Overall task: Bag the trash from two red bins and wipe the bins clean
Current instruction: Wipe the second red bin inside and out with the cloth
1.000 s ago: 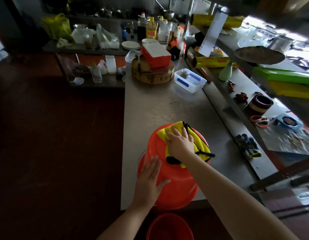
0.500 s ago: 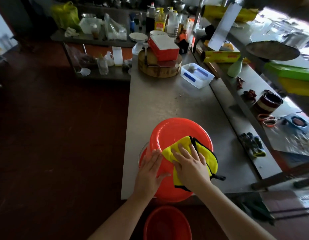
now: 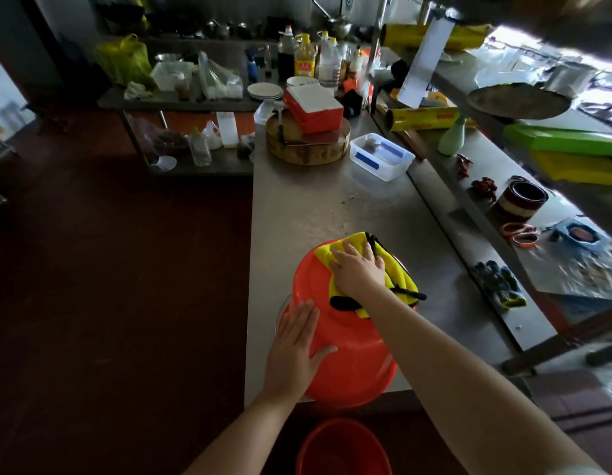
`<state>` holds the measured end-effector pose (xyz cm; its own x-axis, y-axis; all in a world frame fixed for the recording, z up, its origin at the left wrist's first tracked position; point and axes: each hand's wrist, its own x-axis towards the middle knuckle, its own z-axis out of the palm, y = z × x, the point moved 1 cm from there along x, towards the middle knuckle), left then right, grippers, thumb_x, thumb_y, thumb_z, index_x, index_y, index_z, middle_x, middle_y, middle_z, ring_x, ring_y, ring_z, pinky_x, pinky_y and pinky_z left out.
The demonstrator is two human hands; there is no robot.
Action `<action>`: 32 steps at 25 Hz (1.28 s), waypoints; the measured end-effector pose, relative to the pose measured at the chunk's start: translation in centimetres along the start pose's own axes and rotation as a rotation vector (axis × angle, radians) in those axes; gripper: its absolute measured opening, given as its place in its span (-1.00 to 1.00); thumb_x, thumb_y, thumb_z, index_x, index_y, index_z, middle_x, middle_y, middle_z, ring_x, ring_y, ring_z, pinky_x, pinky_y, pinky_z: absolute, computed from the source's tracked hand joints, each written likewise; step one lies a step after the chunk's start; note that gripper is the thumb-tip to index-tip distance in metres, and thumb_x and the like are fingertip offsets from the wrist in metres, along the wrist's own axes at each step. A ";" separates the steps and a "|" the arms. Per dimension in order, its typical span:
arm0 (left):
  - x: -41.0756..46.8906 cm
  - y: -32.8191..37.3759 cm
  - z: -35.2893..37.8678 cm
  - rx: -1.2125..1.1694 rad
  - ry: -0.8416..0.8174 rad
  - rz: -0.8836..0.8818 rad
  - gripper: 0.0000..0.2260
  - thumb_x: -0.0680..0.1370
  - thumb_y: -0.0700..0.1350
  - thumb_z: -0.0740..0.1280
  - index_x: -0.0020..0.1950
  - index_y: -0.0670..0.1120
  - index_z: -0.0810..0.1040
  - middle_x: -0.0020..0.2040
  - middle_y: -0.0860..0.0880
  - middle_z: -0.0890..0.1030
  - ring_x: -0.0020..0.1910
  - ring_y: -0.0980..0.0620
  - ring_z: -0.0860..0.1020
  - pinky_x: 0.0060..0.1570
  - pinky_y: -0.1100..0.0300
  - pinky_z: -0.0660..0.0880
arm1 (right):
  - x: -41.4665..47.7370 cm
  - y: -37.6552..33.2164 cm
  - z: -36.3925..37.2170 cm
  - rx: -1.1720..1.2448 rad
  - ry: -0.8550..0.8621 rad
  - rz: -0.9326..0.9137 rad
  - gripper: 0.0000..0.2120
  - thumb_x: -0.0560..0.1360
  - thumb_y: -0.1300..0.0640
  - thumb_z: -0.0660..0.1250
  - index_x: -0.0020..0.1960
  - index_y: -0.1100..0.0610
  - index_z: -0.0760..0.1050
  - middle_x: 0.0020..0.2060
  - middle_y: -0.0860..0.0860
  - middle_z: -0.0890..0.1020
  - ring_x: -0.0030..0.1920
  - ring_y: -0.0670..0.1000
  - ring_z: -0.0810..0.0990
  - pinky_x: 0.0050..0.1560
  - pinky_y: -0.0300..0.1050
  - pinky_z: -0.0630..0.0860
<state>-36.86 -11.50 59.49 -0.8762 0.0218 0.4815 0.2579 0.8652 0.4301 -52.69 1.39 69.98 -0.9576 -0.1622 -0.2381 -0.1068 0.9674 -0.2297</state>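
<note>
My right grip [image 3: 359, 272] is flat, fingers straight, pressing yellow cloth [image 3: 402, 281] onto upturned red bin [image 3: 352, 354] at tabletop [image 3: 314, 207] near edge. Left grip [image 3: 296, 347] is flat on bin's side, holding nothing.

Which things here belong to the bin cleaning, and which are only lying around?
For the job: red bin on counter, yellow cloth, second red bin below, left hand, right hand.
Lying about: chopping block, plastic tub, gloves, scissors.
</note>
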 end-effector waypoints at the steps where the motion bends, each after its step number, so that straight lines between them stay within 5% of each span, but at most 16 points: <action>1: 0.0 -0.1 -0.1 0.029 0.002 0.015 -0.29 0.56 0.31 0.31 0.54 -0.14 0.36 0.57 -0.02 0.30 0.57 0.03 0.23 0.52 0.04 0.24 | -0.1 0.0 0.1 0.000 -0.001 -0.008 -0.56 0.69 -0.17 0.01 0.56 -0.26 0.21 0.62 -0.16 0.10 0.63 0.14 -0.14 0.56 0.26 -0.10; 10: 0.4 0.4 -1.8 0.249 -0.032 0.155 -0.30 0.54 0.31 0.34 0.46 -0.19 0.47 0.44 -0.13 0.48 0.44 -0.05 0.44 0.41 -0.03 0.43 | -12.7 4.3 4.0 -0.089 0.108 -0.129 -0.55 0.66 -0.26 -0.01 0.54 -0.35 0.15 0.60 -0.25 0.12 0.63 0.04 -0.13 0.56 0.17 -0.03; 19: 2.3 2.4 -3.5 0.391 -0.086 0.147 -0.31 0.36 0.23 0.56 0.28 -0.24 0.62 0.29 -0.22 0.60 0.27 -0.14 0.60 0.21 -0.08 0.57 | -3.2 3.7 0.7 -0.063 0.068 -0.067 -0.56 0.68 -0.24 -0.01 0.55 -0.31 0.19 0.61 -0.19 0.13 0.63 0.08 -0.11 0.55 0.21 -0.01; 24: 2.1 2.2 -3.6 0.378 -0.109 0.135 -0.32 0.43 0.26 0.49 0.34 -0.22 0.58 0.34 -0.20 0.57 0.32 -0.10 0.56 0.26 -0.04 0.54 | -0.1 2.5 -0.6 -0.040 0.031 -0.060 -0.55 0.69 -0.19 0.00 0.56 -0.25 0.21 0.61 -0.15 0.13 0.63 0.12 -0.12 0.56 0.23 -0.03; 28: 1.8 1.9 -2.8 0.325 -0.075 0.129 -0.34 0.45 0.23 0.47 0.33 -0.25 0.58 0.33 -0.22 0.57 0.32 -0.13 0.56 0.26 -0.09 0.54 | -6.3 4.1 1.4 -0.056 0.043 -0.103 -0.54 0.67 -0.24 -0.01 0.56 -0.28 0.17 0.61 -0.17 0.11 0.63 0.09 -0.10 0.55 0.19 -0.02; 32: 1.4 1.7 -2.4 0.330 -0.076 0.158 -0.36 0.56 0.25 0.22 0.38 -0.26 0.54 0.37 -0.21 0.54 0.37 -0.12 0.52 0.38 -0.04 0.44 | -12.5 5.7 2.9 -0.136 0.073 -0.165 -0.52 0.66 -0.27 -0.06 0.57 -0.31 0.08 0.61 -0.19 0.09 0.64 0.08 -0.11 0.58 0.16 -0.05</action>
<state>-36.63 -11.16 62.73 -0.8669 0.1945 0.4590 0.2583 0.9628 0.0798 -40.52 8.36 68.91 -0.9404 -0.3109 -0.1376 -0.2941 0.9469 -0.1298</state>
